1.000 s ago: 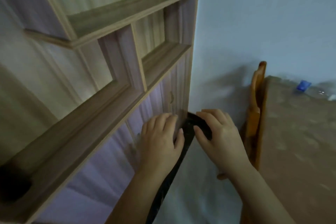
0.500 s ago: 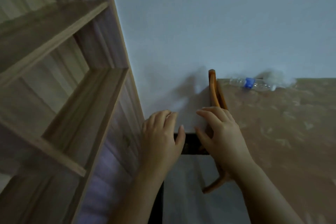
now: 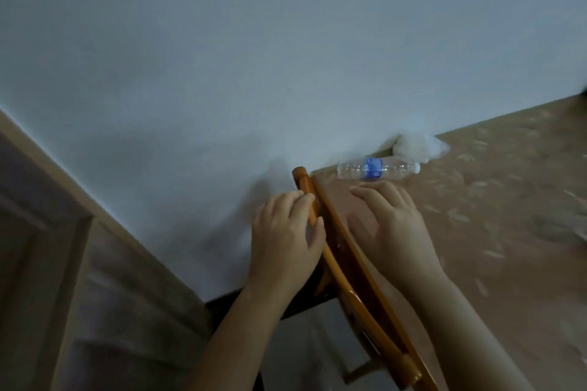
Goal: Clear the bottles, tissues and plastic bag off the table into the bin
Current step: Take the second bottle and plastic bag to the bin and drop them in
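The bottle [image 3: 378, 168] lies on its side on the table [image 3: 492, 216], near the wall edge. A white crumpled wad [image 3: 413, 146], tissue or bag, sits at its 1 o'clock, touching the wall. The right hand [image 3: 390, 225] is palm-down at the bottle's 6 o'clock, fingers slightly apart, holding nothing. The left hand [image 3: 286, 241] overlaps the chair [image 3: 336, 251] rail, fingers loosely bent together; contact cannot be determined.
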A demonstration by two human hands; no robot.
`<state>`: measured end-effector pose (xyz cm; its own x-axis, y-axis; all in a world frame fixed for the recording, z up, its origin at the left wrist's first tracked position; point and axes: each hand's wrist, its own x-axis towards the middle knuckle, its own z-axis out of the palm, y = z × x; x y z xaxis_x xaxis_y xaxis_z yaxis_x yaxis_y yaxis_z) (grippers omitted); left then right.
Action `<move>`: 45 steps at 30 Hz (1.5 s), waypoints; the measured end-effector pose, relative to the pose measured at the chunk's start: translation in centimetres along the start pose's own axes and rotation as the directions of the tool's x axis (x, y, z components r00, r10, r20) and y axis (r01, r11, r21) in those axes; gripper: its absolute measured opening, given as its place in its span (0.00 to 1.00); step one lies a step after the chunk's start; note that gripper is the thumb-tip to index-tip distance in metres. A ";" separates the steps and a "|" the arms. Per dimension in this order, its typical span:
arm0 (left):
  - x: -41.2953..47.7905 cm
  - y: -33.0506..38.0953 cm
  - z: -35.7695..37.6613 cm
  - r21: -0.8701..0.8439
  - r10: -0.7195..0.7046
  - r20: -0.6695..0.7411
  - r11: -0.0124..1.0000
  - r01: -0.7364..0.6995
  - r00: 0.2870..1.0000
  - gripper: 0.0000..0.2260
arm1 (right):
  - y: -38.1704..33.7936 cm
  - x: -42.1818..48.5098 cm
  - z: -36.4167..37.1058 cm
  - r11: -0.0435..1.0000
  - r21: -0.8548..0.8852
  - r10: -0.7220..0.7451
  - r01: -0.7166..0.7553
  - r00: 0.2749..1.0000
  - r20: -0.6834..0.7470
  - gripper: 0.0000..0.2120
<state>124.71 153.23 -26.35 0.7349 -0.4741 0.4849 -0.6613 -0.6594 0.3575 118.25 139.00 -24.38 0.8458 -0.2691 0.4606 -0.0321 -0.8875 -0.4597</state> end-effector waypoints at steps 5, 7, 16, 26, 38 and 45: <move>7.0 -0.8 3.7 -0.019 0.086 0.005 0.996 -0.086 0.996 0.14 | 3.6 5.0 1.2 0.995 -0.056 0.079 -0.082 0.995 -0.058 0.15; 9.1 -1.0 5.1 -0.046 0.102 0.039 0.994 -0.100 0.994 0.14 | 4.9 6.4 1.5 0.988 -0.068 0.136 -0.141 0.988 -0.072 0.14; 17.5 -1.8 12.3 -0.216 0.261 0.177 0.951 -0.222 0.949 0.12 | 10.1 11.3 3.2 0.908 -0.152 0.367 -0.391 0.915 -0.166 0.12; 23.6 -3.2 20.7 -0.334 0.364 0.319 0.907 -0.255 0.875 0.14 | 17.2 15.2 6.7 0.813 -0.184 0.519 -0.552 0.831 -0.199 0.14; 25.8 -2.3 30.5 -0.290 0.317 0.455 0.936 -0.199 0.832 0.19 | 29.4 18.2 8.8 0.801 -0.209 0.541 -0.561 0.828 -0.149 0.19; 25.6 -2.6 33.7 -0.249 0.292 0.516 0.951 -0.185 0.805 0.27 | 34.7 20.0 10.9 0.796 -0.223 0.552 -0.562 0.826 -0.115 0.22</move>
<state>150.24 123.15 -41.76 0.4760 -0.8755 0.0828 -0.8023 -0.3937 0.4486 139.91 106.86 -39.41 0.6200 -0.7548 0.2142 -0.6202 -0.6387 -0.4554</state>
